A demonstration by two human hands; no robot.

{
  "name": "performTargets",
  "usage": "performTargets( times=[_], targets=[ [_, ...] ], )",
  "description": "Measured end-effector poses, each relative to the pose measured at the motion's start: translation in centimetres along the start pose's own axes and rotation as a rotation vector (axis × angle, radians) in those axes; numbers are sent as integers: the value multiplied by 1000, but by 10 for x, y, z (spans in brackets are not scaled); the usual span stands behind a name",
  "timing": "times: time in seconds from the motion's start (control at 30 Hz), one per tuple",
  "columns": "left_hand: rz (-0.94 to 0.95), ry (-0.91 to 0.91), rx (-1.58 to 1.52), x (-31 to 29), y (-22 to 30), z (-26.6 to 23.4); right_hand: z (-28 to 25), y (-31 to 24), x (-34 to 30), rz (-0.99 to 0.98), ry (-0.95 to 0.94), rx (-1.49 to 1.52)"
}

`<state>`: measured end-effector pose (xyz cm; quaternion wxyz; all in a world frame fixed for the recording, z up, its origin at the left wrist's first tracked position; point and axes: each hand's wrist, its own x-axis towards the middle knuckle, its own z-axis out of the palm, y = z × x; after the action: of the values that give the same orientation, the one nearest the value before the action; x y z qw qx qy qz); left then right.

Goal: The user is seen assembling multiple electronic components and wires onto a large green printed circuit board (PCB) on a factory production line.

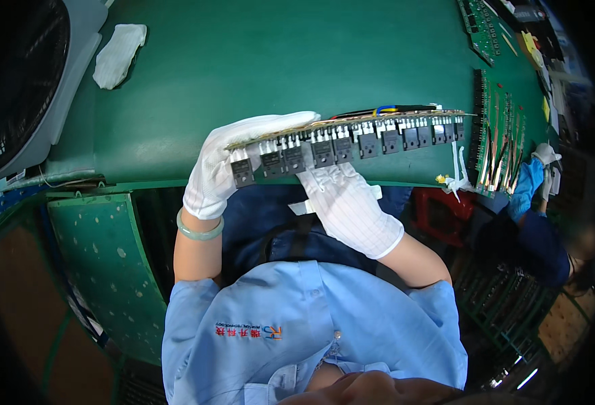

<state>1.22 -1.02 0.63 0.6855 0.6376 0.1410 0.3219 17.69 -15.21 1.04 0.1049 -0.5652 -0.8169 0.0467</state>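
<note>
A long circuit board is tilted up on edge above the near side of the green table. Flat black transistors with silvery legs hang in a row along its near side. My left hand, in a white glove, grips the board's left end, with fingers stretched along its top and the thumb side hidden behind the transistors. Beneath the middle of the row, my right hand, also gloved, has its bent fingers against the board's underside. Its fingertips are partly covered by the transistors. Red, blue, yellow and black wires lie along the far edge.
The green table stretches ahead. A crumpled white glove or cloth lies far left, beside a grey fan. More circuit boards lie at the right, near a co-worker's blue sleeve. A red stool stands below.
</note>
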Motion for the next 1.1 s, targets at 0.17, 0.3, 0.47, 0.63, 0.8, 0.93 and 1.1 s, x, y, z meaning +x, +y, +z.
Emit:
performTargets(
  times=[0.17,0.3,0.47,0.63,0.8,0.93,1.1],
  targets=[
    [28,31,-7,-2,-1,2,-24,13,-4,15,-160,201],
    [-3,74,32,-1,-2,5,-29,23,-16,57,-138,129],
    [-16,126,33,0,-6,9,-19,25,-16,110,-173,120],
    [-38,173,83,0,-7,10,-18,34,-24,31,43,174],
    [12,184,111,-2,-9,13,-31,44,-38,127,-71,128],
    [12,161,227,-3,-12,9,-33,45,-35,283,-530,134],
    [3,240,147,-9,-12,14,-28,58,-43,95,-113,97]
  ],
)
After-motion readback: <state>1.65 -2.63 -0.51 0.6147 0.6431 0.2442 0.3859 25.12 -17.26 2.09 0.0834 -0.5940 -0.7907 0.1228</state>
